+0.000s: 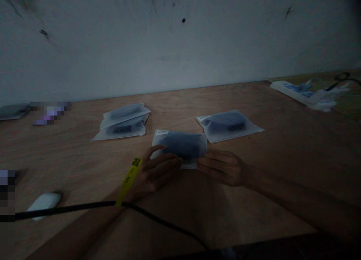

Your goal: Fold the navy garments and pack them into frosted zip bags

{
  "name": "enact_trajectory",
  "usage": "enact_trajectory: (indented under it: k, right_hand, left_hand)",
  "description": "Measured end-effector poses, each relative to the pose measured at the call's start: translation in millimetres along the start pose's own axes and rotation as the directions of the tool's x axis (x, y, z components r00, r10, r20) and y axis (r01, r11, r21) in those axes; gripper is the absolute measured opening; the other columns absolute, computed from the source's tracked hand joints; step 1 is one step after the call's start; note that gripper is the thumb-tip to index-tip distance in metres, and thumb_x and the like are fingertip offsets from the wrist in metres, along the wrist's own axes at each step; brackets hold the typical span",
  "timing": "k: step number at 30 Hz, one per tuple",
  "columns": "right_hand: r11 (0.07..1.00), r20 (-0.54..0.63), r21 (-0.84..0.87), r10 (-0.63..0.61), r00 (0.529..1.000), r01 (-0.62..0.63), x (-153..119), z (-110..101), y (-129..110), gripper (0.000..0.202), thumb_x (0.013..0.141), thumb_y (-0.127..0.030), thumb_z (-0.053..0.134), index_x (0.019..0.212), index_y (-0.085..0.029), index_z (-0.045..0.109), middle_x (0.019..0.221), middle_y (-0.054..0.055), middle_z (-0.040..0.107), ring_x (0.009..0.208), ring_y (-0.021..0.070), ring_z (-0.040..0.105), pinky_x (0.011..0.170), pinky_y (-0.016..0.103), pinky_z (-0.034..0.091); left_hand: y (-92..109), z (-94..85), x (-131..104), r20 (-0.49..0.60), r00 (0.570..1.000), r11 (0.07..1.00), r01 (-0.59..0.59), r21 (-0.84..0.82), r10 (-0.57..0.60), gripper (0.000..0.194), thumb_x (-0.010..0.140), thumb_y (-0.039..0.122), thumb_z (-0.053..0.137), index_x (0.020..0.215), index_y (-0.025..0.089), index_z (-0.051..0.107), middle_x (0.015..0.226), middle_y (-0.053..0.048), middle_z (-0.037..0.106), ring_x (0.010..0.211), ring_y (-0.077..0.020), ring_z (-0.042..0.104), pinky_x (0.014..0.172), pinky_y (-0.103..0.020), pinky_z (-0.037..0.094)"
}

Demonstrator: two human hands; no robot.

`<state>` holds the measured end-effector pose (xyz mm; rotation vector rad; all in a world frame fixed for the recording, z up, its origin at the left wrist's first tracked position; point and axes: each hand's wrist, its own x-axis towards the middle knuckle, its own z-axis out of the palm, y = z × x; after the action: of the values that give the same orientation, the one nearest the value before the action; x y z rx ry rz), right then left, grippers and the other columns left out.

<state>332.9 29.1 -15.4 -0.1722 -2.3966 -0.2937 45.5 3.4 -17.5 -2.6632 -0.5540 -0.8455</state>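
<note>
Inside table edge [267, 236], left hand [159, 169], right hand [222, 166] hold pouch [183, 142], seemingly near corners.

On my right, near the wall [169, 57], I have a white power strip [290, 91] with clear plastic [324, 100] bunched at its near end. A black cable [84, 206] with a yellow tag [128, 183] (it bears a small printed code) crosses low in my view, passing over a white rounded object [45, 203] on the wooden table [175, 102] at my left.
</note>
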Motion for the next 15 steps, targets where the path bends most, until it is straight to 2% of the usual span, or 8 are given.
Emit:
enact_trajectory:
  k: [3, 8, 12, 15]
  right_hand:
    - [0.998, 0.01, -0.054, 0.025, 1.0, -0.025, -2.2, -1.0, 4.7, 0.015, 0.094, -0.01, 0.054, 0.093, -0.016, 0.067, 0.093, 0.005, 0.072, 0.08, 0.0152, 0.063, 0.07, 0.03, 0.055]
    - [0.997, 0.084, -0.08, 0.003, 0.996, 0.004, -10.7, -2.2, 14.6, 0.012, 0.092, -0.013, 0.056, 0.086, -0.016, 0.066, 0.091, 0.006, 0.071, 0.078, 0.0172, 0.059, 0.067, 0.032, 0.051]
    - [0.998, 0.128, -0.059, -0.007, 0.992, 0.014, -16.3, -2.6, 21.3, 0.012, 0.091, -0.019, 0.057, 0.084, -0.017, 0.066, 0.091, 0.006, 0.07, 0.077, 0.0182, 0.056, 0.065, 0.033, 0.046]
    - [0.998, 0.14, -0.065, 0.012, 0.99, -0.003, -17.6, -3.2, 24.4, 0.015, 0.09, -0.021, 0.057, 0.077, -0.018, 0.065, 0.088, 0.005, 0.068, 0.077, 0.0182, 0.054, 0.065, 0.033, 0.044]
  left_hand:
    - [-9.6, -4.8, -3.2, -0.02, 1.0, 1.0, -0.011, 0.024, 0.012, 0.023, 0.095, 0.011, 0.063, 0.117, 0.018, 0.064, 0.113, -0.001, 0.075, 0.106, -0.0167, 0.07, 0.115, -0.048, 0.037]
    - [-22.7, -12.1, -8.3, -0.007, 0.999, 0.999, -0.031, 0.02, 0.031, 0.015, 0.094, 0.014, 0.066, 0.109, 0.017, 0.065, 0.109, -0.001, 0.077, 0.101, -0.0156, 0.072, 0.112, -0.045, 0.042]
    - [-32.8, -13.8, -10.3, -0.01, 0.998, 0.998, -0.066, -0.005, 0.066, 0.004, 0.094, 0.02, 0.066, 0.098, 0.02, 0.066, 0.098, 0.003, 0.078, 0.091, -0.0129, 0.073, 0.104, -0.035, 0.05]
    - [-40.4, -14.4, -14.9, 0.02, 0.999, 0.999, -0.039, -0.023, 0.039, 0.005, 0.094, 0.02, 0.063, 0.098, 0.02, 0.066, 0.096, 0.004, 0.077, 0.089, -0.0117, 0.073, 0.102, -0.028, 0.052]
